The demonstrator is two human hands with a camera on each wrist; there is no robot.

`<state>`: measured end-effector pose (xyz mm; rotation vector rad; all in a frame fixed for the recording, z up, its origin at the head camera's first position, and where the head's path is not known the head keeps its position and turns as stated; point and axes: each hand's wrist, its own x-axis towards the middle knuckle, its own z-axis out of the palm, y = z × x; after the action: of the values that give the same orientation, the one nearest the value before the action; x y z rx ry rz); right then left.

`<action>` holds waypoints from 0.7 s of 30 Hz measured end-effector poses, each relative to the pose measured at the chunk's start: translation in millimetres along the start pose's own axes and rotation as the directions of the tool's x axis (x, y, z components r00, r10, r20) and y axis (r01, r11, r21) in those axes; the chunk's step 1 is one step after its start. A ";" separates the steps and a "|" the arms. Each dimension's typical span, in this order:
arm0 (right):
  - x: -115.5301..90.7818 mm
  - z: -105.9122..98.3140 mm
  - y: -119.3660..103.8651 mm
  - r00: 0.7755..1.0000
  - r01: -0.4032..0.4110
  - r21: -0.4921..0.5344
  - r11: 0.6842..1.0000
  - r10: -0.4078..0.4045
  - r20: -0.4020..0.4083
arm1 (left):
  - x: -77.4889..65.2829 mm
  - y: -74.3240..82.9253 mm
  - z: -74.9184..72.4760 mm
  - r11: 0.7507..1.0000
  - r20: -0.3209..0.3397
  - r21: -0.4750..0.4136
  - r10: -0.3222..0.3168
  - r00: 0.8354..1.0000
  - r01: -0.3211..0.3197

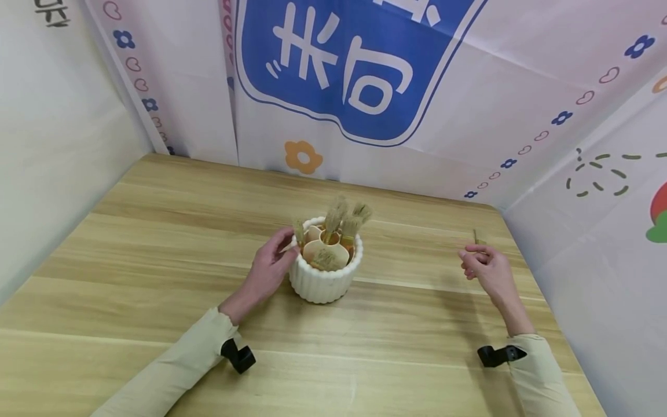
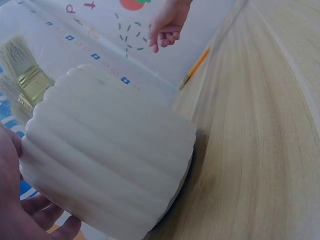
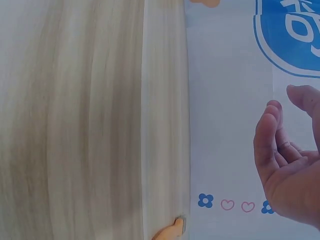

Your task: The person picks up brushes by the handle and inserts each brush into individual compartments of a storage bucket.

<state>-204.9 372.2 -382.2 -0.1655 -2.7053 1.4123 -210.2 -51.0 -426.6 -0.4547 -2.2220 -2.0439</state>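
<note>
A white ribbed pot (image 1: 324,285) stands on the table, divided inside by beige round compartments. Several paintbrushes (image 1: 336,219) stand in it, bristles up; in the left wrist view one brush (image 2: 34,80) shows pale bristles and a gold ferrule. My left hand (image 1: 271,263) holds the pot at its left side, its fingers (image 2: 46,215) bent along the wall. Over the right side of the table, my right hand (image 1: 487,269) hangs with loosely bent fingers, thumb and forefinger apart, nothing between them. Beyond it lies a thin orange-handled brush (image 2: 196,67), partly hidden by that hand in the head view.
The wooden table (image 1: 208,231) meets white printed sheets at the back and both sides. A blue sign (image 1: 354,75) with white characters is printed on the back sheet (image 1: 198,116). Black camera mounts sit on both sleeves.
</note>
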 end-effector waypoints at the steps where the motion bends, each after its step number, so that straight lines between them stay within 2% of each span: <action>1: 0.4 -0.9 1.1 1.000 -0.003 -0.003 1.000 0.003 -0.002 | 0.2 -0.2 0.0 1.000 0.001 -0.001 0.001 1.000 -0.001; 12: 1.9 -9.7 10.4 0.999 -0.031 -0.031 0.999 0.031 -0.007 | 1.1 -1.2 0.3 1.000 -0.005 0.000 0.003 1.000 -0.003; 21: 5.1 -17.2 22.2 0.996 -0.083 -0.039 0.996 0.081 -0.045 | 1.1 -2.1 0.4 1.000 -0.005 -0.001 -0.005 1.000 0.005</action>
<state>-206.6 399.5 -390.5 -0.3102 -2.7227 1.3573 -211.8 -50.6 -428.3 -0.4434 -2.2220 -2.0461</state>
